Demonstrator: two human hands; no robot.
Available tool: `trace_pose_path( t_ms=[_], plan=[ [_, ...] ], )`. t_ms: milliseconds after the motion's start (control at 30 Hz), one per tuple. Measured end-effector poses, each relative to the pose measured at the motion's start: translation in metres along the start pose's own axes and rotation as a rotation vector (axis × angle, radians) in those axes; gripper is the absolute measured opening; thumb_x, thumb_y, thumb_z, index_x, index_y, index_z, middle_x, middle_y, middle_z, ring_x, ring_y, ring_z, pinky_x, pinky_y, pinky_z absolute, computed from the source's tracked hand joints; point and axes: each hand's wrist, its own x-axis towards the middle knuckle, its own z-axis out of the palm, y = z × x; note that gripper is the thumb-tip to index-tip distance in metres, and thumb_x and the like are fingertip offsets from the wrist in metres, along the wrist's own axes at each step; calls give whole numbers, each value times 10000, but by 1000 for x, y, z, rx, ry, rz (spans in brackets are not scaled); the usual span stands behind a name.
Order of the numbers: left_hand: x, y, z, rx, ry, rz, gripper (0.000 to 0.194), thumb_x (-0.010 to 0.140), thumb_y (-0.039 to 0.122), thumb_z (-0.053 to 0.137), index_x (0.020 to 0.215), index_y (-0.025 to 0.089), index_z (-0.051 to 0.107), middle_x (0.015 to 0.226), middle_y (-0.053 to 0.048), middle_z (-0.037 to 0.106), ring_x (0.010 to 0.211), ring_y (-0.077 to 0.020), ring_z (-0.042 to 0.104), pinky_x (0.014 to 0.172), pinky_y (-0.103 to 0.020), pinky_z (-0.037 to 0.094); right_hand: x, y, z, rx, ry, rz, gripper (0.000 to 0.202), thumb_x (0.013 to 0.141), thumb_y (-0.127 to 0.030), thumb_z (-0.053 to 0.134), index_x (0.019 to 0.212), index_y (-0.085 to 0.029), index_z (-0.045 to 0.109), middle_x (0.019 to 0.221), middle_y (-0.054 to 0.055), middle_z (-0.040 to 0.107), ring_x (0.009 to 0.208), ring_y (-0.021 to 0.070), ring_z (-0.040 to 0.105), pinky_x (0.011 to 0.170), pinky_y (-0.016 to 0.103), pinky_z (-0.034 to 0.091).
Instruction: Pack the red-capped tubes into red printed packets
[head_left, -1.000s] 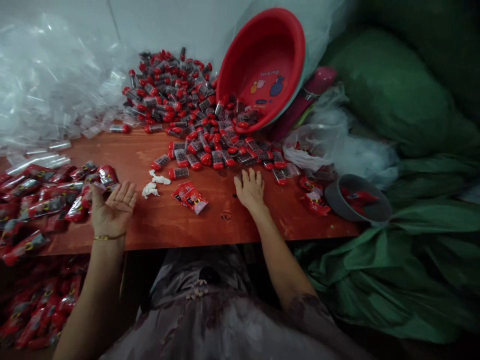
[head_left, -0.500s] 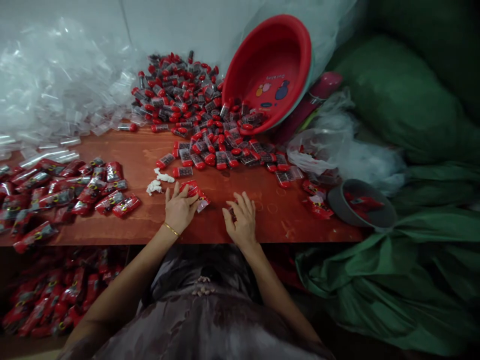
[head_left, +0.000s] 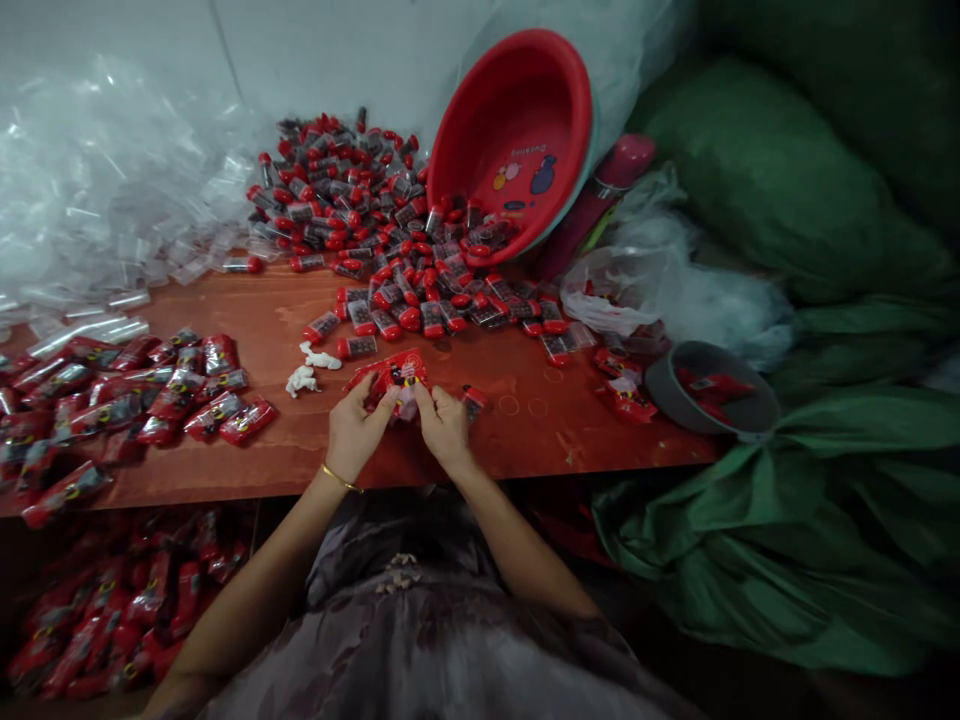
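Between my hands is a red printed plastic wrapper [head_left: 402, 368], its near end pale or see-through. My left hand [head_left: 354, 428] pinches its left side near the open-looking end, fingers partly behind it. With thumb and fingers together, my right hand [head_left: 446, 430] grips the right side of the same end. Just right of my right hand lies a small clear container with a red end [head_left: 474, 398]. Two white lumps, a lower one [head_left: 301, 380] and an upper one [head_left: 322, 358], sit left of the wrapper. Whether anything is inside the wrapper cannot be made out.
Behind my hands spreads a heap of red-capped clear containers [head_left: 352, 200], spilling from a tilted red basin [head_left: 517, 120]. Filled red packets [head_left: 176, 390] lie at left, below clear plastic sleeves [head_left: 112, 190]. At right stand a grey bowl [head_left: 712, 425] and green sacks [head_left: 810, 180].
My right hand has moved left from the small container to the wrapper and now grips it. My left hand has gone from resting on the wrapper to pinching it, lifted. The view has shifted slightly.
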Motion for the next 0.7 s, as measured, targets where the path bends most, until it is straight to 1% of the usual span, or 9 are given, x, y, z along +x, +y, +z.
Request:
trace_pose_path(
  t_ms=[100,167,267,333,400,467,533,633,700],
  plan=[
    [6,-3,3,-78,-51,-36,295,725,431,650,846,177,736,731,-40,721,677,-184,639,687,-279,481,2,3,1,28,-33,8,438,881,-494,405,535,-225,398,475,-47,415,473,106,386,468,226,281],
    [12,-6,3,68,-21,3,230,740,407,638,777,205,741,715,-42,722,703,-203,651,711,-302,477,6,5,-2,9,-6,36,428,883,-481,405,539,-227,413,481,-45,426,476,111,401,480,228,290],
    [21,-12,4,461,30,146,184,758,353,624,848,240,738,1023,-90,722,1097,-303,590,958,-440,391,18,6,-10,-32,75,54,412,879,-471,408,546,-231,437,481,-39,449,486,121,431,507,235,309],
    [27,-16,7,658,30,252,276,769,312,603,1009,221,705,1292,-122,588,1311,-337,399,1075,-521,237,23,6,-15,-36,103,36,406,874,-470,410,545,-233,435,479,-33,461,489,125,440,513,238,314],
    [28,-17,9,719,33,316,402,809,299,545,1185,179,618,1423,-144,447,1381,-336,275,1108,-548,139,24,4,-17,-42,116,4,392,865,-458,424,544,-233,425,489,-24,481,492,125,446,519,242,319],
    [26,-13,10,627,46,348,411,865,311,456,1220,152,589,1427,-147,440,1389,-310,265,1117,-533,133,21,3,-17,-58,135,-18,374,866,-434,425,550,-234,419,505,-14,500,500,126,453,530,249,328],
    [19,-6,9,406,33,329,387,894,356,408,1133,163,645,1325,-123,560,1328,-279,385,1103,-478,225,15,1,-15,-56,148,-27,364,876,-415,413,559,-236,406,512,-13,500,507,127,452,540,252,337],
    [8,7,9,-2,-46,113,342,804,455,565,908,170,721,970,-75,725,971,-235,636,896,-349,455,6,-3,-9,26,101,-39,353,898,-407,386,591,-235,408,524,-25,483,518,124,454,541,244,348],
    [3,14,11,-211,-71,-51,307,688,453,697,767,157,726,751,-39,714,711,-172,632,709,-277,488,1,-7,-6,78,51,-51,343,906,-405,378,613,-232,421,547,-26,486,534,122,467,539,236,353]
  ],
)
